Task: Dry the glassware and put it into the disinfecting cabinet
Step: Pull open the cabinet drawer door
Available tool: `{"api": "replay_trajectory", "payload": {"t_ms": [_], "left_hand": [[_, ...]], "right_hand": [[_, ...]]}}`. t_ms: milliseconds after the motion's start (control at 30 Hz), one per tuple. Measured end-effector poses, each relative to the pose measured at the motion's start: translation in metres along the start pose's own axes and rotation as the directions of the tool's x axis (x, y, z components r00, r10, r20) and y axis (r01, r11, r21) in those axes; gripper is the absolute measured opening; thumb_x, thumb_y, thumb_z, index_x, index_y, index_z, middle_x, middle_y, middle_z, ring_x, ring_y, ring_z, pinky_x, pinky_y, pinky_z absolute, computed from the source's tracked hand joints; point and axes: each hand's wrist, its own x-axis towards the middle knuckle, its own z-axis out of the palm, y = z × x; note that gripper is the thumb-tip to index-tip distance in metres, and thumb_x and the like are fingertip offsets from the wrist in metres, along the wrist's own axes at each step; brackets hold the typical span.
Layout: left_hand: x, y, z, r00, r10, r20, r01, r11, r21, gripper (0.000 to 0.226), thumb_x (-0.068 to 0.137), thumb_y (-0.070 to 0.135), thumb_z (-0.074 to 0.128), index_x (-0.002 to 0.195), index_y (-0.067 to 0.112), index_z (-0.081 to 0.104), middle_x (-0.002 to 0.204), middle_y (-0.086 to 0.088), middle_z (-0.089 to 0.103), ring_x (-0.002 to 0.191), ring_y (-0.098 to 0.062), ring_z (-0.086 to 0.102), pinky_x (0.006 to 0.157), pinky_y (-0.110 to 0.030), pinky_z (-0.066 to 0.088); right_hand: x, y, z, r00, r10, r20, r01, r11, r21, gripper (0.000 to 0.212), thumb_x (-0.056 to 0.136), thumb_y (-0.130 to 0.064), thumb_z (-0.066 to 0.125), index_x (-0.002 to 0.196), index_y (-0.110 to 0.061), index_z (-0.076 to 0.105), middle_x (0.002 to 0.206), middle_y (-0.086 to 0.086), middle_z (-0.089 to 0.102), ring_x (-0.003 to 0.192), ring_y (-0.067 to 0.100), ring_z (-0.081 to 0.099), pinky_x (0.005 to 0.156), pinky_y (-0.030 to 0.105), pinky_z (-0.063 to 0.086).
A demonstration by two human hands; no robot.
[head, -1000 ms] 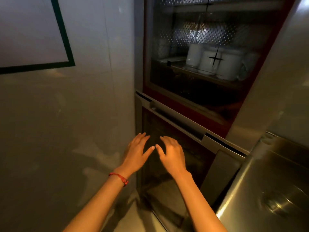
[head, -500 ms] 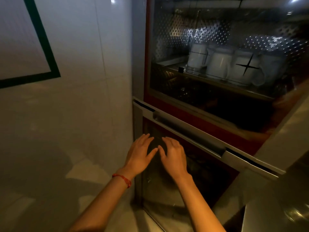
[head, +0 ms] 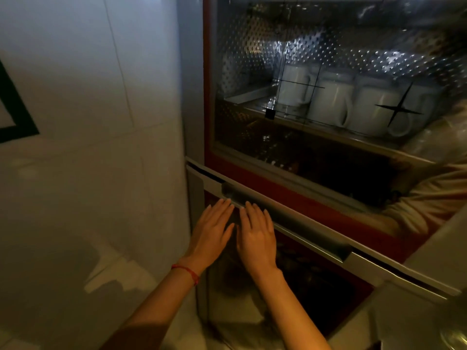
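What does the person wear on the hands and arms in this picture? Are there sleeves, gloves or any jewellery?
Both hands are bare, without gloves or rings that I can see. The left hand has a thin red string bracelet around its wrist. The right hand has nothing on its wrist. Both forearms are uncovered as far as the bottom edge of the picture, so no sleeves are visible.

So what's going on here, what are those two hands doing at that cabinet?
A person stands at a disinfecting cabinet with both hands empty and flat, side by side. The left hand and right hand rest against the lower door, fingertips just under its long handle. No glassware is being held. Behind the glass of the upper door, white mugs stand in a row on a shelf.
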Motion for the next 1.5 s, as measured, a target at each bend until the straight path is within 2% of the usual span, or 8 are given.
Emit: {"api": "replay_trajectory", "payload": {"t_ms": [100, 300, 467, 567, 733, 900, 1100, 1500], "left_hand": [[0.006, -0.007, 0.008, 0.997, 0.077, -0.010, -0.077, 0.997, 0.016, 0.046, 0.085, 0.027, 0.041, 0.122, 0.004, 0.055, 0.127, -0.013, 0.058, 0.120, -0.025, 0.052, 0.105, -0.037, 0.033], [0.015, -0.020, 0.016, 0.981, 0.192, 0.006, -0.192, 0.981, 0.031, 0.049, 0.099, 0.031, 0.022, 0.121, 0.003, 0.055, 0.125, -0.014, 0.059, 0.116, -0.028, 0.055, 0.089, -0.055, 0.045], [0.023, -0.029, 0.026, 0.969, 0.242, 0.048, -0.245, 0.967, 0.070, 0.047, 0.085, 0.027, 0.039, 0.123, 0.003, 0.053, 0.126, -0.014, 0.059, 0.117, -0.028, 0.055, 0.092, -0.053, 0.045], [0.023, -0.034, 0.035, 0.961, 0.277, -0.013, -0.276, 0.958, 0.078, 0.047, 0.087, 0.027, 0.039, 0.129, 0.006, 0.040, 0.129, -0.014, 0.056, 0.121, -0.027, 0.052, 0.107, -0.044, 0.033], [0.020, -0.040, 0.043, 0.943, 0.316, -0.101, -0.306, 0.946, 0.101, 0.045, 0.088, 0.025, 0.041, 0.129, 0.007, 0.039, 0.129, -0.013, 0.056, 0.123, -0.026, 0.050, 0.107, -0.041, 0.031], [0.018, -0.034, 0.045, 0.943, 0.291, -0.162, -0.278, 0.955, 0.097, 0.041, 0.088, 0.021, 0.042, 0.123, 0.003, 0.053, 0.125, -0.014, 0.059, 0.120, -0.027, 0.053, 0.101, -0.044, 0.043], [0.015, -0.034, 0.052, 0.951, 0.279, -0.129, -0.254, 0.949, 0.186, 0.040, 0.089, 0.022, 0.043, 0.121, 0.003, 0.058, 0.127, -0.013, 0.058, 0.123, -0.026, 0.050, 0.113, -0.039, 0.020], [0.014, -0.027, 0.052, 0.974, 0.207, -0.097, -0.196, 0.974, 0.113, 0.041, 0.086, 0.022, 0.044, 0.119, 0.003, 0.058, 0.123, -0.014, 0.060, 0.119, -0.027, 0.054, 0.113, -0.037, 0.014]], "right_hand": [[0.002, -0.005, 0.008, 0.999, 0.030, 0.033, -0.028, 0.998, -0.053, 0.063, 0.055, -0.018, 0.084, 0.113, -0.007, 0.063, 0.120, 0.014, 0.063, 0.114, 0.026, 0.058, 0.099, 0.047, 0.039], [0.003, -0.014, 0.023, 0.989, 0.140, 0.048, -0.133, 0.983, -0.127, 0.065, 0.055, -0.023, 0.083, 0.115, -0.007, 0.062, 0.122, 0.014, 0.062, 0.116, 0.026, 0.057, 0.102, 0.048, 0.031], [0.004, -0.016, 0.031, 0.984, 0.177, -0.001, -0.174, 0.969, -0.174, 0.064, 0.058, -0.024, 0.081, 0.117, -0.007, 0.062, 0.122, 0.013, 0.062, 0.117, 0.026, 0.056, 0.103, 0.049, 0.029], [0.003, -0.017, 0.036, 0.985, 0.172, -0.035, -0.175, 0.967, -0.185, 0.065, 0.058, -0.023, 0.081, 0.118, -0.006, 0.061, 0.123, 0.013, 0.061, 0.118, 0.026, 0.055, 0.107, 0.049, 0.029], [-0.002, -0.019, 0.045, 0.982, 0.178, -0.068, -0.188, 0.965, -0.183, 0.061, 0.068, -0.020, 0.073, 0.124, -0.004, 0.054, 0.129, 0.015, 0.056, 0.124, 0.028, 0.049, 0.112, 0.043, 0.009], [-0.003, -0.020, 0.052, 0.975, 0.190, -0.117, -0.208, 0.964, -0.165, 0.055, 0.074, -0.020, 0.071, 0.124, -0.005, 0.055, 0.126, 0.014, 0.058, 0.122, 0.027, 0.051, 0.114, 0.042, 0.011], [-0.002, -0.022, 0.053, 0.967, 0.216, -0.137, -0.230, 0.969, -0.089, 0.058, 0.071, -0.023, 0.071, 0.124, -0.006, 0.054, 0.126, 0.012, 0.058, 0.123, 0.027, 0.050, 0.115, 0.040, 0.010], [0.000, -0.023, 0.051, 0.961, 0.252, -0.111, -0.257, 0.966, -0.036, 0.060, 0.069, -0.027, 0.076, 0.121, -0.008, 0.055, 0.122, 0.010, 0.061, 0.119, 0.025, 0.054, 0.114, 0.037, 0.008]]}}
